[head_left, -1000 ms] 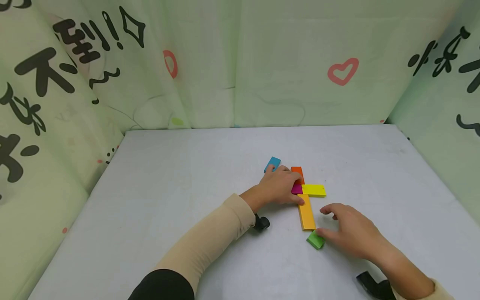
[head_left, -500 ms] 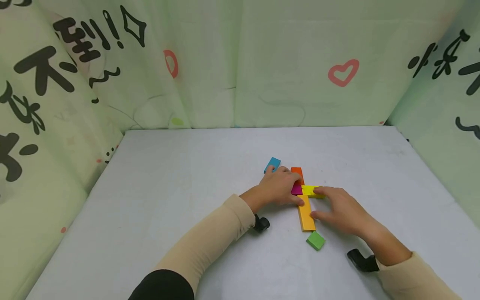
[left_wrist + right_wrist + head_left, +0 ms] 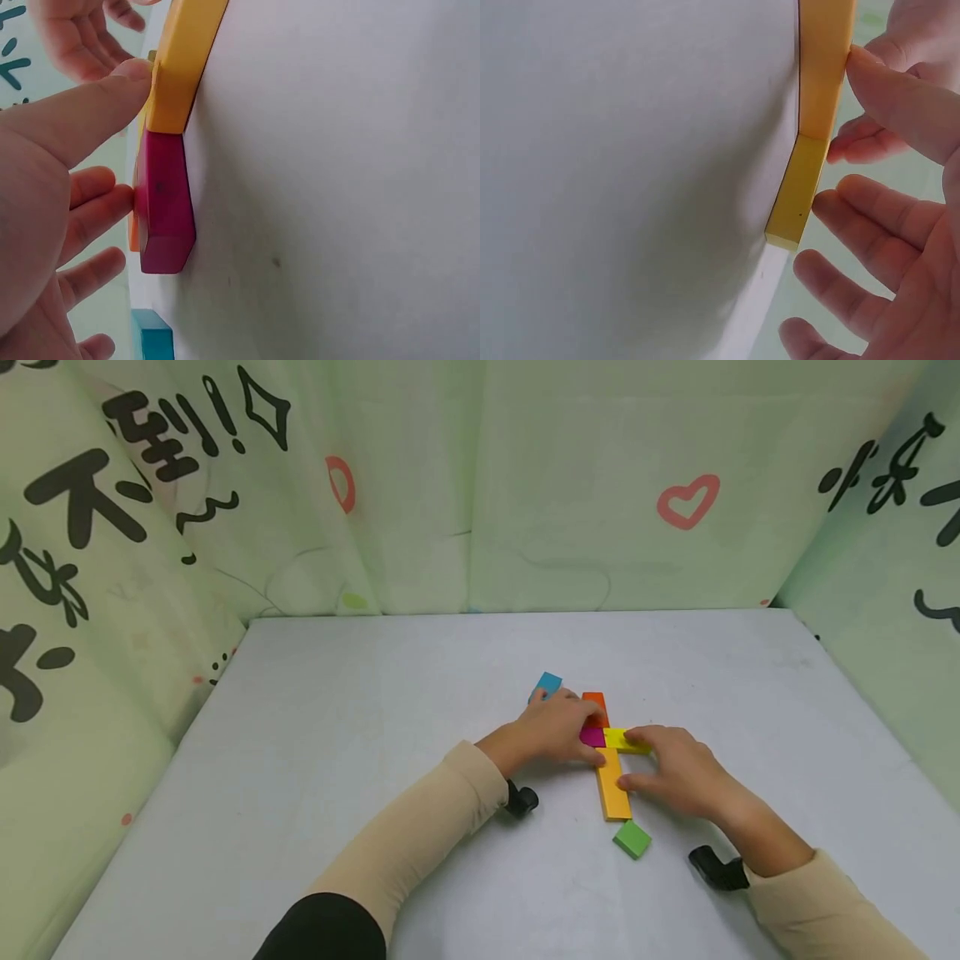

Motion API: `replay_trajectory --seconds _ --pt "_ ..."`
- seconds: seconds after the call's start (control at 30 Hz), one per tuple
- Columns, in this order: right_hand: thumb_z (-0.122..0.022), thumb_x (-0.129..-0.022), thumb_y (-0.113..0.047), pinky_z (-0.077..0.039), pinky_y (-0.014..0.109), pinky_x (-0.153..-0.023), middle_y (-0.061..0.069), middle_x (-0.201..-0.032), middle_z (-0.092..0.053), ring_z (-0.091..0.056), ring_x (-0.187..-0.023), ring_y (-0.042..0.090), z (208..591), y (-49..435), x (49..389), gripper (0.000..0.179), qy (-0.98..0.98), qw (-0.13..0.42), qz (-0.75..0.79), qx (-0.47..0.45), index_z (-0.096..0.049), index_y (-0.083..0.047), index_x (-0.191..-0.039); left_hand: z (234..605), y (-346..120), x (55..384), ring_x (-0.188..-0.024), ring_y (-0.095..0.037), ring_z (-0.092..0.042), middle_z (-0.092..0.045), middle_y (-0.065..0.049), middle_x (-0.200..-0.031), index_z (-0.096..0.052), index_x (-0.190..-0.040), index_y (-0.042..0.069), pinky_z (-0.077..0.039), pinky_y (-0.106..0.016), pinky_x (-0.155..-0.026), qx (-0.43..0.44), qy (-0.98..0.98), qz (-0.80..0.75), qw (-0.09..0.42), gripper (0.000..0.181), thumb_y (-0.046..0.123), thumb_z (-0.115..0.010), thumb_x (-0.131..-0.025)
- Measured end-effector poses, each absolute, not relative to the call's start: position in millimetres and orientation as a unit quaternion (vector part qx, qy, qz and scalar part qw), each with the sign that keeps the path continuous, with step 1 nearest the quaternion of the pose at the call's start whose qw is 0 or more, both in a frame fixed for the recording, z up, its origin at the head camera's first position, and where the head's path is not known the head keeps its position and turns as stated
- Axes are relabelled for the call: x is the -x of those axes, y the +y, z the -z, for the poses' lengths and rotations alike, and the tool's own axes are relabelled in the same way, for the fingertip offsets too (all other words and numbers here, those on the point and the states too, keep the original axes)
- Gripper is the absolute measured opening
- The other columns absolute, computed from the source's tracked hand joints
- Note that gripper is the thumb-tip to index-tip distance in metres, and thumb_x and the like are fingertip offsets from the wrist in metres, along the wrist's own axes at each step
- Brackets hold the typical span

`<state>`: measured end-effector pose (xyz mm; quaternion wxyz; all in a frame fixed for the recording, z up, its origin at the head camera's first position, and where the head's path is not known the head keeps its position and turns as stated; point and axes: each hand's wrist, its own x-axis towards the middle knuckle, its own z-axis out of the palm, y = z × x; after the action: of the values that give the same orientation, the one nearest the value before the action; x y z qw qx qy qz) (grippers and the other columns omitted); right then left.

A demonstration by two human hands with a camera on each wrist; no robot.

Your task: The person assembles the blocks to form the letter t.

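Flat wooden-looking blocks lie touching on the table: a red-orange one (image 3: 595,702) at the back, a purple one (image 3: 592,737) and a yellow one (image 3: 617,740) side by side, and a long amber one (image 3: 615,795) in front. My left hand (image 3: 553,727) rests its thumb on the amber block and a fingertip on the purple block (image 3: 166,191), fingers fairly straight. The right hand (image 3: 681,774) has its thumb at the amber block's right edge, with fingertips touching the yellow block (image 3: 796,191). Part of the red-orange block is hidden by left fingers.
A blue block (image 3: 551,682) lies behind the left hand, apart from the purple one. A green block (image 3: 632,840) sits turned at the amber block's near end. Behind the white table (image 3: 360,710) hangs a pale green curtain (image 3: 570,460) with printed lettering.
The right hand has left the green block and moved back and left to the yellow and amber blocks. The left hand stays where it was; the blocks look unmoved.
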<state>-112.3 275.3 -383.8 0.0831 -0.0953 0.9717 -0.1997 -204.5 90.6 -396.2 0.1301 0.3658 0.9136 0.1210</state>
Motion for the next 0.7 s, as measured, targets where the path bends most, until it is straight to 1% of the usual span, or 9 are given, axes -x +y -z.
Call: replay_trajectory --seconds 0.1,0.13,0.23,0.33,0.47,0.7 --pt "-0.083 -0.081 -0.037 -0.039 0.069 -0.093 0.026 -0.130 -0.057 -0.046 -0.121 0.049 384 275 113 0.074 0.972 0.089 0.199 0.094 -0.056 0.008 -0.132 395 89 209 -0.126 -0.013 -0.041 -0.060 0.014 -0.111 -0.061 -0.134 0.025 -0.033 -0.042 -0.098 -0.364 0.909 -0.145 0.142 0.057 0.054 -0.073 -0.086" --pt "-0.083 -0.081 -0.037 -0.038 0.069 -0.094 0.026 -0.130 -0.057 -0.046 -0.121 0.049 384 275 113 0.073 0.971 0.091 0.199 0.093 -0.055 0.008 -0.132 394 88 210 -0.127 -0.014 -0.042 -0.061 0.013 -0.114 -0.060 -0.135 0.024 -0.034 -0.041 -0.098 -0.363 0.909 -0.151 0.142 0.058 0.054 -0.072 -0.087" --pt "-0.082 -0.082 -0.035 -0.038 0.068 -0.095 0.026 -0.131 -0.056 -0.046 -0.122 0.049 385 273 113 0.072 0.971 0.094 0.200 0.094 -0.055 0.008 -0.133 392 84 218 -0.128 -0.015 -0.044 -0.062 0.011 -0.124 -0.058 -0.139 0.023 -0.035 -0.040 -0.101 -0.348 0.913 -0.166 0.131 0.059 0.051 -0.071 -0.089" --pt "-0.081 -0.084 -0.032 -0.038 0.068 -0.097 0.026 -0.133 -0.056 -0.046 -0.123 0.048 385 272 114 0.070 0.971 0.093 0.198 0.095 -0.054 0.008 -0.135 389 79 228 -0.124 -0.015 -0.047 -0.061 0.010 -0.131 -0.057 -0.140 0.022 -0.037 -0.038 -0.101 -0.321 0.924 -0.177 0.111 0.056 0.046 -0.070 -0.092" --pt "-0.081 -0.084 -0.031 -0.039 0.067 -0.097 0.026 -0.133 -0.056 -0.046 -0.124 0.048 384 271 115 0.070 0.972 0.096 0.192 0.092 -0.054 0.008 -0.135 390 71 241 -0.118 -0.015 -0.049 -0.061 0.008 -0.129 -0.056 -0.139 0.020 -0.041 -0.035 -0.099 -0.278 0.937 -0.184 0.104 0.054 0.042 -0.070 -0.093" --pt "-0.082 -0.083 -0.032 -0.040 0.065 -0.097 0.025 -0.132 -0.056 -0.046 -0.123 0.047 384 272 115 0.071 0.974 0.102 0.186 0.084 -0.054 0.007 -0.135 396 63 250 -0.114 -0.018 -0.050 -0.059 0.003 -0.132 -0.054 -0.141 0.019 -0.047 -0.034 -0.096 -0.219 0.950 -0.196 0.109 0.059 0.041 -0.074 -0.091"
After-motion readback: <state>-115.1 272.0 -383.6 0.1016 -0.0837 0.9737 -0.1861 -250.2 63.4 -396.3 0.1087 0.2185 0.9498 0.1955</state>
